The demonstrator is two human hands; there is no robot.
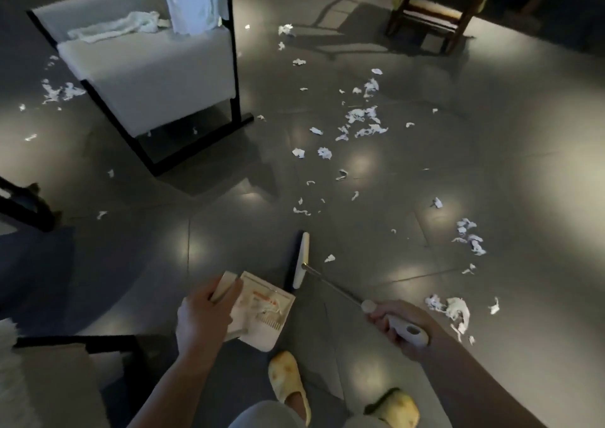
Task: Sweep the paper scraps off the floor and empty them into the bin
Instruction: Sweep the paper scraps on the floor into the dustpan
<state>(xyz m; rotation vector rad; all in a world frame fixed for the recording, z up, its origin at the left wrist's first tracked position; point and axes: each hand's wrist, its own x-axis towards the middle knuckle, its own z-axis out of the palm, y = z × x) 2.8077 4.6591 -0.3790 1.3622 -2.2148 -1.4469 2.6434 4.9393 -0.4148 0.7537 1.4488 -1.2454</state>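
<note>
White paper scraps (363, 123) lie scattered over the grey tiled floor, with more clusters at the right (469, 236) and near my right arm (453, 310). My left hand (203, 316) grips the handle of a cream dustpan (262, 313) held low in front of me. My right hand (401, 324) grips the white handle of a small broom, whose metal rod runs up-left to the head (301, 260) resting on the floor beside the dustpan. One scrap (329, 258) lies just right of the broom head. No bin is in view.
A white upholstered chair with a black frame (157, 77) stands at the upper left, cloths draped on it. A wooden chair (432, 8) stands at the top right. Dark furniture edges sit at the left (29, 211). My slippered feet (289, 382) are at the bottom.
</note>
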